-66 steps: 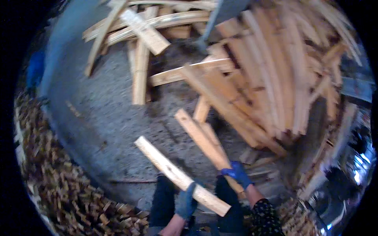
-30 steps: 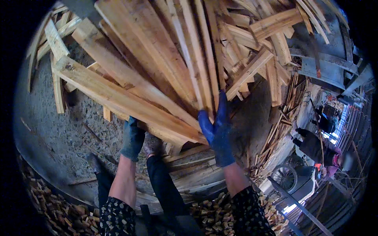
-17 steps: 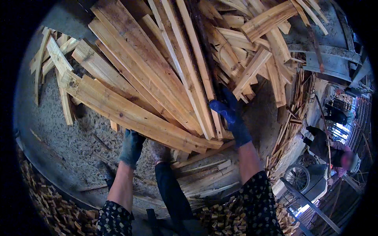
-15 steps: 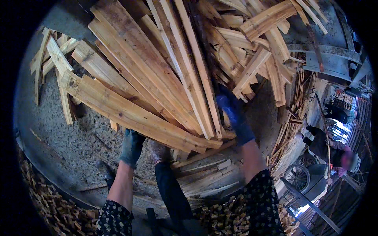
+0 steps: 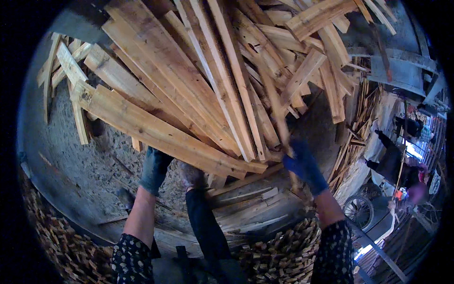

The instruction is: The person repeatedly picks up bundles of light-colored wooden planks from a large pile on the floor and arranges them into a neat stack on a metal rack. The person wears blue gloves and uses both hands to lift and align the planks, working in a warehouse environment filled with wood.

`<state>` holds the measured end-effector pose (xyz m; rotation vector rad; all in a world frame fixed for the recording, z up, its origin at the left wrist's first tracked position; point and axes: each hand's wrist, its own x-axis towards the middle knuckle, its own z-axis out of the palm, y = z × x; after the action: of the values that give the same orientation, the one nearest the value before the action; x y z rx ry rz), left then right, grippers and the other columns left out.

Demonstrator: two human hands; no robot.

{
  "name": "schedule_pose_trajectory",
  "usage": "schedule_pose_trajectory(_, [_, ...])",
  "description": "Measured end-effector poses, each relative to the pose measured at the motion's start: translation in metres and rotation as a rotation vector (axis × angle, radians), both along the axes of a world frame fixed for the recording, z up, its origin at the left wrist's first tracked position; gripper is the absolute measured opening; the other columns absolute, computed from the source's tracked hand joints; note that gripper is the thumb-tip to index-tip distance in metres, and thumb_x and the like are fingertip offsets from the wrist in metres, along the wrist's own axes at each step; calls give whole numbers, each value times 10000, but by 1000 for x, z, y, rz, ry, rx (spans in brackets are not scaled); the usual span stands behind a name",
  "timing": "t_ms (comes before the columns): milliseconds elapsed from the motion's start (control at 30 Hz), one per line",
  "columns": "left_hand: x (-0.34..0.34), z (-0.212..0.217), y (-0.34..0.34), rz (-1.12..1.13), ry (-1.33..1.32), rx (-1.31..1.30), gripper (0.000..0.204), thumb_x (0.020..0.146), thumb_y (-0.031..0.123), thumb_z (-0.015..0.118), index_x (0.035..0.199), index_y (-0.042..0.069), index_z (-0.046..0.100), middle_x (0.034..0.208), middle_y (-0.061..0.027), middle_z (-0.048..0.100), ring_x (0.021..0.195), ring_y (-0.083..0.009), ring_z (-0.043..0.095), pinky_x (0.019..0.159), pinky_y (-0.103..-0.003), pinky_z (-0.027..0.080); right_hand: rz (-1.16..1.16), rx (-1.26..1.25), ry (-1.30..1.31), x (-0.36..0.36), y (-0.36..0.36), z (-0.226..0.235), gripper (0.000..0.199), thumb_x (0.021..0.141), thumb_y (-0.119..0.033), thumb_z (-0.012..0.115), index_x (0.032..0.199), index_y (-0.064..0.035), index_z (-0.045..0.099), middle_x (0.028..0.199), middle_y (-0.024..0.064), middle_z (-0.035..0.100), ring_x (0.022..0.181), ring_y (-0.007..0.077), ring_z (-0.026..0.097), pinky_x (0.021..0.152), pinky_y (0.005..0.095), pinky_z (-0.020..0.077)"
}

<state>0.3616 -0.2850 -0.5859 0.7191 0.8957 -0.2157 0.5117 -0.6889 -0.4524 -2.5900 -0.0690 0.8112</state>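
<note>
Head view: right hand (image 5: pixel 305 165) grips a narrow strip (image 5: pixel 278 113) running forward and slightly left; whether left hand (image 5: pixel 155 171), beneath the wide plank (image 5: pixel 156 128), grasps that is hidden.

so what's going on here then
A person in dark patterned sleeves is handling long timber. The left hand, in a dark teal glove, is at the near edge of a long, flat, light-brown wooden board, partly hidden beneath it. The right hand, in a blue glove, is at a narrow brown wooden strip; blur hides whether it grips it. More long, light-brown boards fan out beyond. At far right, another person is near a spoked wheel.
</note>
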Motion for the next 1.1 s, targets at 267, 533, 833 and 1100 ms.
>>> schedule_pose_trajectory(267, [-16,10,-11,-56,-103,76,333,953,268,527,1256,130,520,1196,-52,589,1086,-221,577,898,-375,504,-157,-243,-213,-28,-157,40,548,877,-186,657,1337,35,458,1287,181,556,1201,263,533,1020,359,413])
schedule_pose_trajectory(533, [3,33,-27,328,-72,-336,513,932,450,488,1346,149,485,1376,-78,493,1261,-275,454,1056,-479,352,-99,896,-100,85,139,-34,482,972,-215,524,1393,-12,405,1382,90,458,1262,181,436,1057,308,345])
schedule_pose_trajectory(833, [22,57,-50,311,24,-233,649,916,521,492,1420,135,361,1396,-87,458,1280,-258,428,1094,-453,302,69,303,-164,36,160,-7,720,801,-305,723,1361,18,405,1264,226,535,1187,327,518,999,400,406])
schedule_pose_trajectory(1100, [21,47,-48,238,54,-138,520,943,394,534,1355,95,431,1320,-72,511,1234,-240,466,1074,-399,353,-20,594,-259,15,147,-33,693,740,-236,775,1312,1,465,1162,191,592,1032,330,599,894,422,483])
